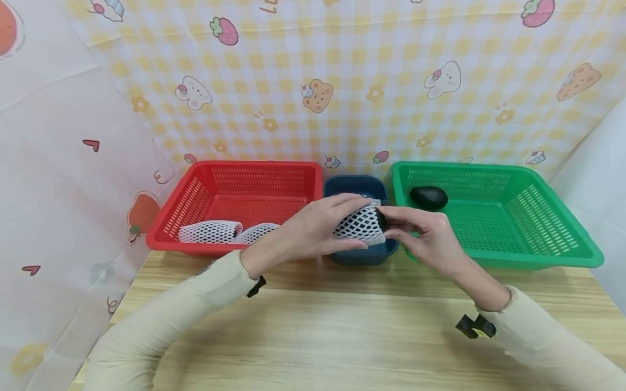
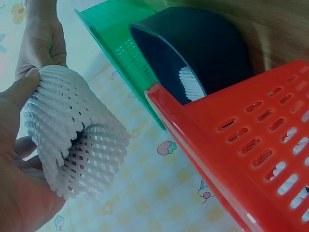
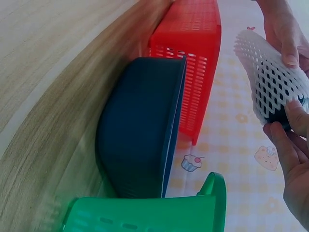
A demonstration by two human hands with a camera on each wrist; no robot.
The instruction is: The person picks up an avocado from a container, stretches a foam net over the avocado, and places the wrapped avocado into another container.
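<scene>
A white foam net sleeve (image 1: 359, 225) is held up over the dark blue bin (image 1: 361, 258). A dark avocado (image 3: 278, 118) sits inside the sleeve, its end showing at the right-hand opening. My left hand (image 1: 313, 227) grips the sleeve from the left, thumb below and fingers over the top. At the right-hand end, my right hand (image 1: 432, 239) pinches the sleeve's edge and the avocado's end between thumb and fingers. In the left wrist view the sleeve's other end gapes loosely, with the dark fruit deeper inside.
A red basket (image 1: 266, 165) on the left contains two net-wrapped pieces (image 1: 209, 232). On the right, a green basket (image 1: 518, 259) holds a bare dark avocado (image 1: 429, 197). White foam netting (image 2: 190, 83) lies in the blue bin. The containers stand along the back of the wooden table (image 1: 342, 336).
</scene>
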